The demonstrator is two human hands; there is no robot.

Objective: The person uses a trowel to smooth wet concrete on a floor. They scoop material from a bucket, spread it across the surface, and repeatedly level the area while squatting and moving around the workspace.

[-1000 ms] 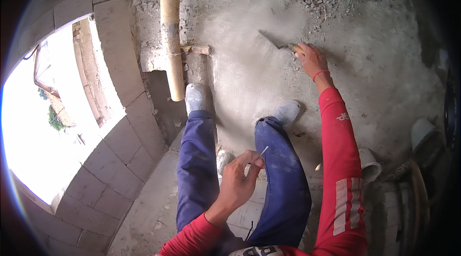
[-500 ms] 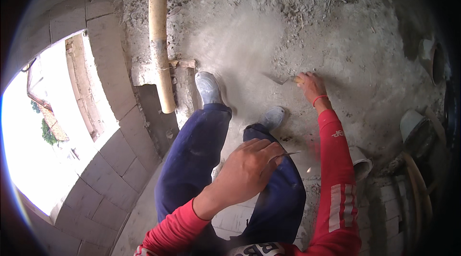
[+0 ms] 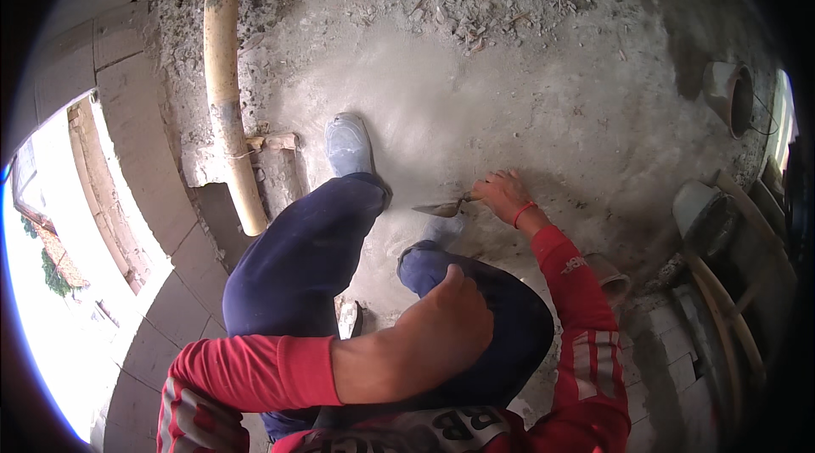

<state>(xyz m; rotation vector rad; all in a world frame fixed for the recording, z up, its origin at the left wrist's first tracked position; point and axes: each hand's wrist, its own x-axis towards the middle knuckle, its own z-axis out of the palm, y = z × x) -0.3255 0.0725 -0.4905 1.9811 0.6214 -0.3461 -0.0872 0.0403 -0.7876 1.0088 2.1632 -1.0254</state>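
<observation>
My right hand [image 3: 503,196] is closed round the handle of a small pointed trowel [image 3: 439,209]. Its blade points left, just above my right shoe [image 3: 445,232] as the picture lies, close to the dusty concrete floor [image 3: 458,122]. My left hand [image 3: 454,317] is curled into a fist over my right knee, thumb uppermost. Whatever it may hold is hidden behind the hand. Both legs, in dark blue trousers [image 3: 297,258], are bent, and my left shoe [image 3: 348,145] is planted on the floor.
Along the left runs a long pale pipe [image 3: 222,71], beside a block wall [image 3: 140,105] with a bright opening. Loose rubble [image 3: 475,16] lies at the far side. To the right are a bucket [image 3: 608,279], a round open container [image 3: 730,98] and wooden boards [image 3: 722,309].
The trowel and right hand have come nearer and left, toward my right shoe. My left fist has turned, and the thin metal piece seen at it before is out of sight. The view has shifted right.
</observation>
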